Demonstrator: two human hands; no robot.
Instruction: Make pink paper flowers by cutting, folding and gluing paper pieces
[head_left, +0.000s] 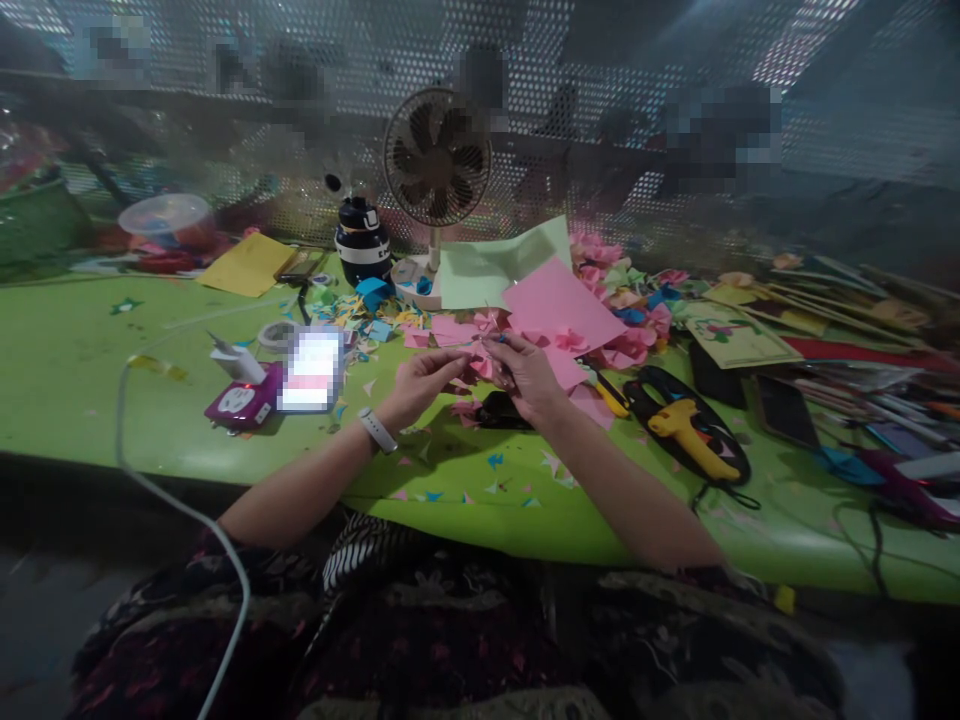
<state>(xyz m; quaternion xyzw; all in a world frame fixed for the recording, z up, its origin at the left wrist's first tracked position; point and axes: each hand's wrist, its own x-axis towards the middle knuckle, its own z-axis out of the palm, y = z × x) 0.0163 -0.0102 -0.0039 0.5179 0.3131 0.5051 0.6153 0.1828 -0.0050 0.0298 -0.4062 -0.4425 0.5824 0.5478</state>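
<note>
Over the green table, my left hand (429, 382) and my right hand (529, 374) are close together. A small piece of folded pink paper (481, 367), flower-like, sits between them, held by the closed fingers of my right hand. Thin light strands, perhaps wire, stick up beside my right fingertips. My left thumb and fingers are pinched at its left side; whatever is in them is too small to name. Behind the hands lies a flat sheet of pink paper (562, 305). A dark object (504, 411) lies beneath my right hand, partly hidden.
At right lie a yellow glue gun (694, 437) and a yellow-handled cutter (609, 390). A lit phone (310, 368) leans by a purple power strip (244, 400) at left, with a white cable. Behind stand a fan (437, 158) and a dark bottle (363, 245). Paper scraps litter the table.
</note>
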